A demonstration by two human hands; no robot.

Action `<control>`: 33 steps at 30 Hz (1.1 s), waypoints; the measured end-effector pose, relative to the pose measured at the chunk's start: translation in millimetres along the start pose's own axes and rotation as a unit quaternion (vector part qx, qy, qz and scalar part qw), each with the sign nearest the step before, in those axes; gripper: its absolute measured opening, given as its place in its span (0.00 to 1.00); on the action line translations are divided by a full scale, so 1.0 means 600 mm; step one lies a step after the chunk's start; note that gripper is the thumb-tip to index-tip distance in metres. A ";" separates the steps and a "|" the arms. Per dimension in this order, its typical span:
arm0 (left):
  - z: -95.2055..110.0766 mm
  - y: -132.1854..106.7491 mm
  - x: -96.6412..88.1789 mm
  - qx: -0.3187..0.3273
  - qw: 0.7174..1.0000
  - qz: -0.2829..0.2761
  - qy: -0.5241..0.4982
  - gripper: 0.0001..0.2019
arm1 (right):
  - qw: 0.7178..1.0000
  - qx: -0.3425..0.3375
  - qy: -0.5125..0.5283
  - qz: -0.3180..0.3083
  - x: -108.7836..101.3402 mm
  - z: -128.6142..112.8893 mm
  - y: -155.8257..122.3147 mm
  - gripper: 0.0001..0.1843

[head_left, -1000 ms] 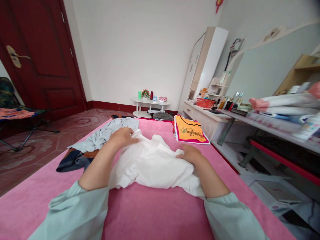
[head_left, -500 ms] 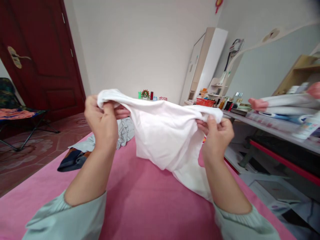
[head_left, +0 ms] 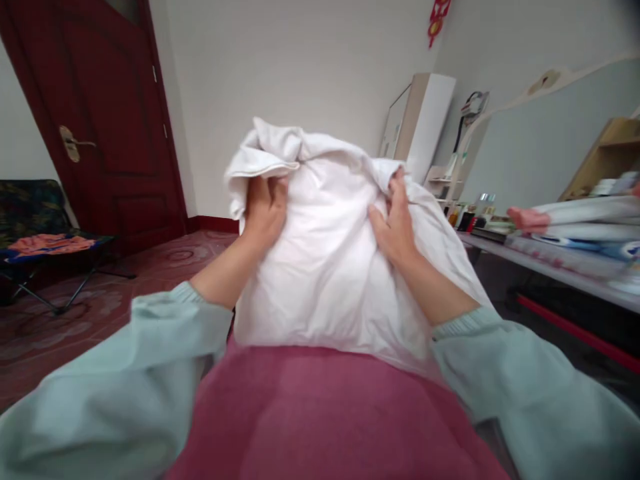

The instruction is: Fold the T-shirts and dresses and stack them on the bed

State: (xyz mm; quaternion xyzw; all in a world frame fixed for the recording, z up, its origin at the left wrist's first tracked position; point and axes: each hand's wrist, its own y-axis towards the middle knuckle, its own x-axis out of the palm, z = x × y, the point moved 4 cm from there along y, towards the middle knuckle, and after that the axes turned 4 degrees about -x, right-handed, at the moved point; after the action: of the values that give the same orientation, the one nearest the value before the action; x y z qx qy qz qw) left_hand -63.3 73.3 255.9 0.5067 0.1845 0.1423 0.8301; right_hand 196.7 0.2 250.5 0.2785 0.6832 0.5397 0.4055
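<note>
A large white garment (head_left: 325,247) hangs in front of me, raised off the pink bed cover, its top edge bunched and folded over. My left hand (head_left: 265,210) grips it at the upper left, fingertips hidden under the folded cloth. At the upper right, my right hand (head_left: 395,223) holds the same edge, with the fingers tucked into the fold and the thumb on the near side. The garment's lower edge hangs across the pink cover (head_left: 325,413). Its exact kind cannot be made out.
On the left, a folding chair (head_left: 50,223) bears an orange cloth (head_left: 53,245) near a dark red door (head_left: 95,127). To the right, a dressing table (head_left: 555,257) holds bottles and folded white-and-pink items (head_left: 585,213). A tall white cabinet (head_left: 425,120) stands behind.
Both hands have risen and come closer together, lifting the white garment higher and nearer. It now covers the grey and dark clothes on the bed and the small items at the back.
</note>
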 end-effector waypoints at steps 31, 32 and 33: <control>-0.077 -0.358 -0.032 0.134 0.802 -0.522 0.258 0.18 | 0.861 0.026 -0.193 -0.471 -0.045 0.017 -0.385 0.15; -0.066 -0.348 -0.033 0.141 0.796 -0.527 0.264 0.15 | 0.866 0.033 -0.188 -0.463 -0.048 0.017 -0.376 0.13; -0.055 -0.336 -0.037 0.144 0.795 -0.525 0.269 0.12 | 0.872 0.048 -0.178 -0.453 -0.054 0.017 -0.366 0.12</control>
State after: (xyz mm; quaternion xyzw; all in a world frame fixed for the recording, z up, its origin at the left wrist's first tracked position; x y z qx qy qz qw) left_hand -88.1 0.0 65.6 0.3873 0.6563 -0.2131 0.6114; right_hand 234.6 -78.7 46.4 0.0493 0.6758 0.2046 0.7064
